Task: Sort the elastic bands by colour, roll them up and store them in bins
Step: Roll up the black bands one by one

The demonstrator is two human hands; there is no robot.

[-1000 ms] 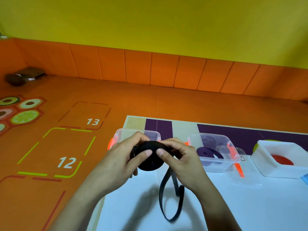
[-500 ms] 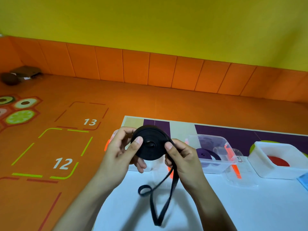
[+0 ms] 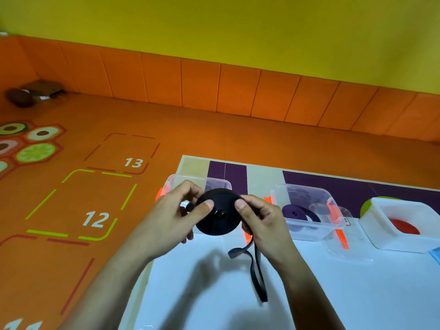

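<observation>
Black elastic roll (image 3: 217, 214) pinched by left hand (image 3: 171, 220), right hand (image 3: 264, 225); tail (image 3: 258, 279) at 6 o'clock; slack grip risks unwinding.

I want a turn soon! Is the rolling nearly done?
Done: a purple roll sits in a clear bin, a red roll in the white bin. In hand: the left hand and right hand hold the black roll; its tail hangs loose. Left: finish winding, bin it.
</observation>
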